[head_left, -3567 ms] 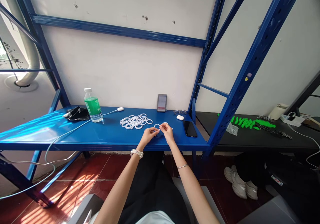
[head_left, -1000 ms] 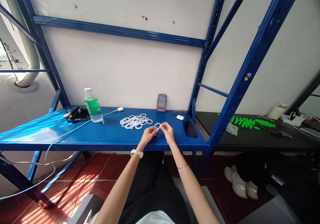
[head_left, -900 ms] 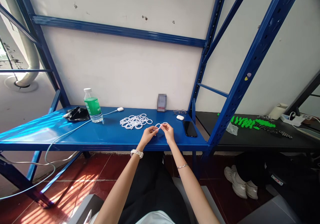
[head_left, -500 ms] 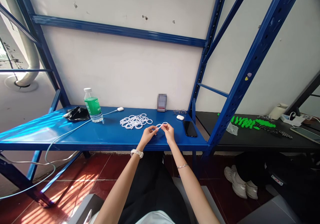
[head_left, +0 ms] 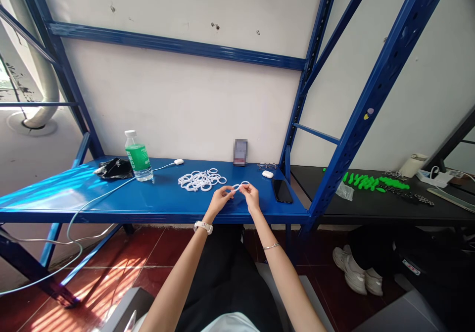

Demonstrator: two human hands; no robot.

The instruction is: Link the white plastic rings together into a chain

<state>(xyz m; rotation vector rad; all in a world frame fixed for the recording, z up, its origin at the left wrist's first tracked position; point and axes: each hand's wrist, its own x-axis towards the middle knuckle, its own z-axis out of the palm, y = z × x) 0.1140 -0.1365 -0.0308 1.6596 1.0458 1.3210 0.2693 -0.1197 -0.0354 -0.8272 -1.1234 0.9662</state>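
Note:
Just above the front part of the blue table (head_left: 163, 201), my left hand (head_left: 220, 200) pinches a small white ring (head_left: 236, 186). My right hand (head_left: 251, 197) is closed at the other side, its fingers pinching a second white ring (head_left: 245, 182) where the two rings meet. Fingers cover part of both rings, so I cannot tell whether they are linked. Left of my hands lies a loose pile of several white rings (head_left: 198, 180), some overlapping.
A water bottle (head_left: 139, 159) stands at the left beside a black plastic bag (head_left: 114, 168). A white cable (head_left: 107, 193) crosses the table. To the right lie a dark phone (head_left: 282, 191), a white earbud case (head_left: 267, 174) and glasses (head_left: 266, 166). Another phone (head_left: 240, 152) leans on the wall.
My hands and the rings stay almost in place. On the black table at the far right, the tablet-like device has shifted or tilted.

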